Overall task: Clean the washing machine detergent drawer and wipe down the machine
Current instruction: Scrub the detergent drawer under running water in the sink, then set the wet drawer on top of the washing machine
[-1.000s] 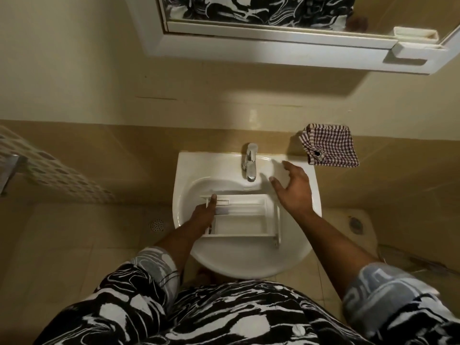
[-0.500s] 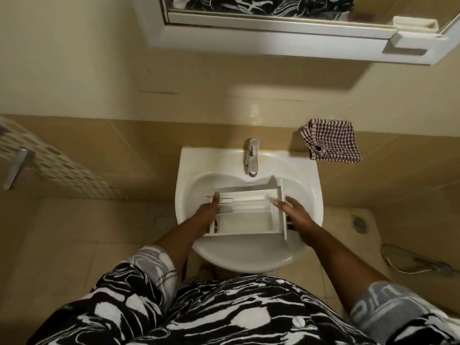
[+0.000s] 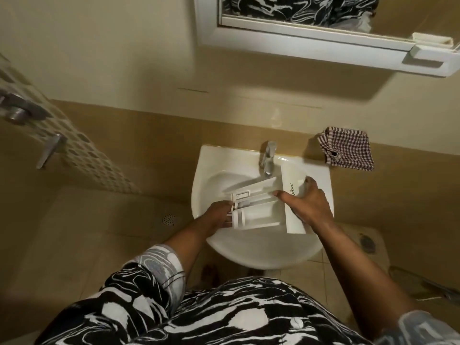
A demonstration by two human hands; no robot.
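I hold the white plastic compartmented detergent drawer (image 3: 258, 207) tilted over the bowl of the white ceramic basin (image 3: 261, 255), near the chrome tap (image 3: 267, 158). My left hand (image 3: 219, 215) curls round its open back end. My right hand (image 3: 308, 205) clamps the flat front panel by the basin's right rim, thumb inside. Once wet, the plastic may turn slick. I judge it could slip and crack on the ceramic, or knock the spout as I turn it.

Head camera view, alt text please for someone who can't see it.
A person holds a white detergent drawer in a sink, right hand gripping its front panel, left hand holding the other end. A tap stands behind; a checked cloth hangs to the right.
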